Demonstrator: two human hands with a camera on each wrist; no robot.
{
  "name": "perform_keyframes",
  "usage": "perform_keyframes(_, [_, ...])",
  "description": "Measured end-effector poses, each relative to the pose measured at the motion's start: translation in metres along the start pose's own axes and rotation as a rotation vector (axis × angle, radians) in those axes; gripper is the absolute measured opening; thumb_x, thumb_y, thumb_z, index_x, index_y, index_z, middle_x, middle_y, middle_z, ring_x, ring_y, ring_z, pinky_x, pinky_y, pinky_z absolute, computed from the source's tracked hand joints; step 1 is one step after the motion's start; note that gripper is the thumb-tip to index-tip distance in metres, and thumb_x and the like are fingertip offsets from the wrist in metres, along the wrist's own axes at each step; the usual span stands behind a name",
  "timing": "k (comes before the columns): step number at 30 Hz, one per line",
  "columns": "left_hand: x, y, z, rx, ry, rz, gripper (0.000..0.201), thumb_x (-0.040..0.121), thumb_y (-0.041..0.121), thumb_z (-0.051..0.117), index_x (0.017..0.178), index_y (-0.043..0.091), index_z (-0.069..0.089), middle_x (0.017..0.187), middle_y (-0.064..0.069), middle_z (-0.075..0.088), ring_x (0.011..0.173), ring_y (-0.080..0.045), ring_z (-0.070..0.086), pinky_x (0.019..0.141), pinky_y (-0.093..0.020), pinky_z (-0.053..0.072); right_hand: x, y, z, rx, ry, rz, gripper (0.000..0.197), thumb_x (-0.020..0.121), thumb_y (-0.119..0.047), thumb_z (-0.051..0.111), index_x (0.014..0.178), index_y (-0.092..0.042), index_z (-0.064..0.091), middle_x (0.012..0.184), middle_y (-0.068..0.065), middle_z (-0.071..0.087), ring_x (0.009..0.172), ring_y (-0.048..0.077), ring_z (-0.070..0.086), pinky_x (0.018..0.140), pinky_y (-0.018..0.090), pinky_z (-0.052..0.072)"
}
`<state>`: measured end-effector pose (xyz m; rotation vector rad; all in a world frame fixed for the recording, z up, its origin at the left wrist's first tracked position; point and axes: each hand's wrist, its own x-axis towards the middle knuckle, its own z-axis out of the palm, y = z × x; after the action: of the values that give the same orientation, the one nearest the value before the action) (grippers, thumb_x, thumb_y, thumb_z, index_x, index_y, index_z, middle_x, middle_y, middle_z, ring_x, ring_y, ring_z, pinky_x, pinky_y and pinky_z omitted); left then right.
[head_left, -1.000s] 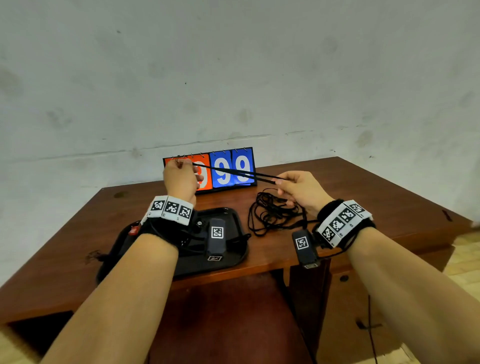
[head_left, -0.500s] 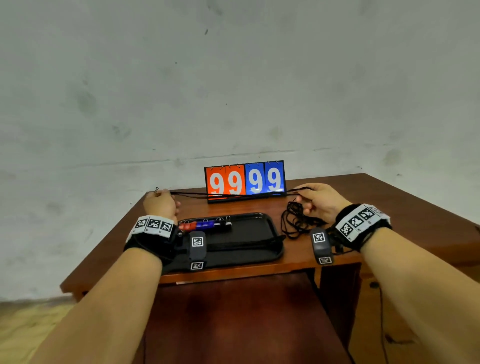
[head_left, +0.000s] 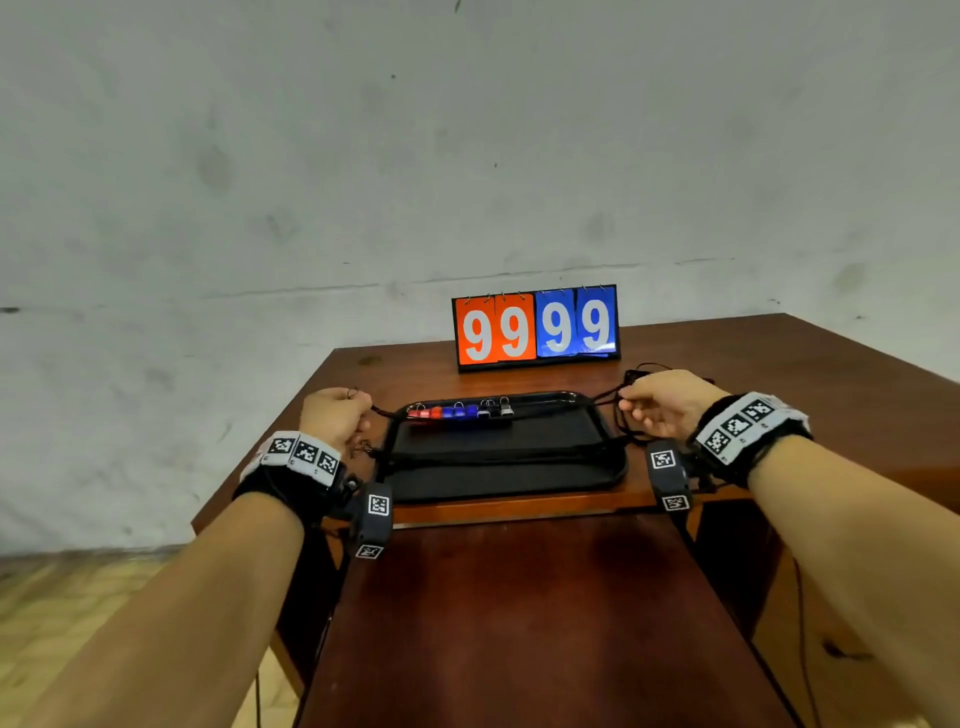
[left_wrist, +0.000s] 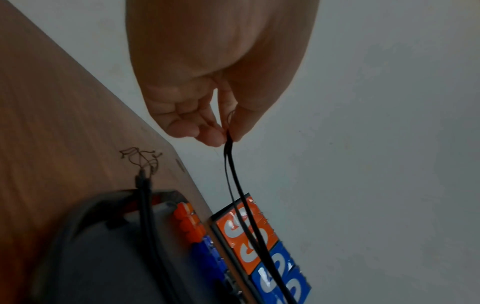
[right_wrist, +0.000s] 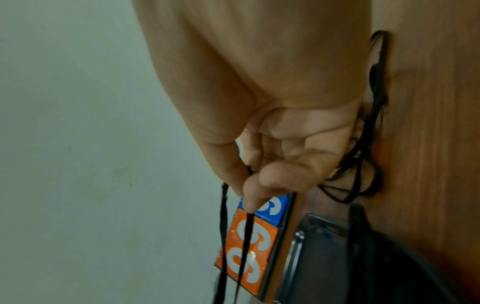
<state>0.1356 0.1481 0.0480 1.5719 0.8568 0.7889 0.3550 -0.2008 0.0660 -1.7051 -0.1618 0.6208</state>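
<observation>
Stretching cord: a doubled black cord (left_wrist: 235, 172) is held out between the two hands, over the far part of the black tray (head_left: 467, 486), at about the row of small padlocks (head_left: 460, 411); whether it touches them cannot be told.
Left hand: the left hand (head_left: 335, 415) is kept just left of the tray; one end of the cord is pinched between thumb and fingertips, with the other fingers curled in.
Right hand: the right hand (head_left: 665, 405) is kept just right of the tray; the cord is pinched between thumb and forefinger.
Done: several laid cords (head_left: 493, 457) are already stretched left to right across the middle of the tray, and their frayed ends (left_wrist: 140, 158) are spread on the table (head_left: 779, 374) at its left.
Remaining: the cord in hand is judged not yet released, and a tangled pile of cords (right_wrist: 361, 156) is seen beside the right hand, so more lengths are probably to be laid.
Changed: in the frame half a second earlier the cord is seen farther back, before the foot of the scoreboard (head_left: 537, 327); now both hands are lowered and brought nearer, beside the tray.
</observation>
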Motion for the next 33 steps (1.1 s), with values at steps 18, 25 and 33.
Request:
perform_keyframes(18, [0.018,-0.032,-0.003,0.811,-0.058,0.191,0.009,0.084,0.021,0.069,0.076,0.024,0.066,0.082,0.002,0.07,0.077,-0.02,0.065,0.073,-0.033,0.054,0.019,0.023,0.013,-0.686,0.126,-0.179,0.006,0.078,-0.002,0.072,0.072,-0.002,0.071,0.04,0.0,0.053,0.025,0.006,0.039,0.031,0.013,0.031])
perform_keyframes(25, [0.014,-0.03,0.0,0.911,-0.067,0.199,0.01,0.085,0.028,0.069,0.077,0.029,0.066,0.088,0.004,0.07,0.085,-0.022,0.065,0.084,-0.039,0.056,0.024,0.028,0.012,-0.773,0.169,-0.174,0.012,0.075,-0.007,0.075,0.064,-0.011,0.07,0.057,0.006,0.061,0.043,0.014,0.049,0.039,0.019,0.039])
perform_keyframes(33, [-0.004,-0.022,0.016,1.084,-0.032,0.259,0.041,0.082,0.031,0.063,0.122,0.033,0.056,0.134,-0.006,0.048,0.124,-0.031,0.042,0.101,-0.044,0.036,0.022,0.029,0.007,-0.831,0.129,-0.229,0.022,0.075,-0.005,0.073,0.092,-0.018,0.067,0.089,-0.001,0.064,0.068,0.013,0.058,0.056,0.022,0.043])
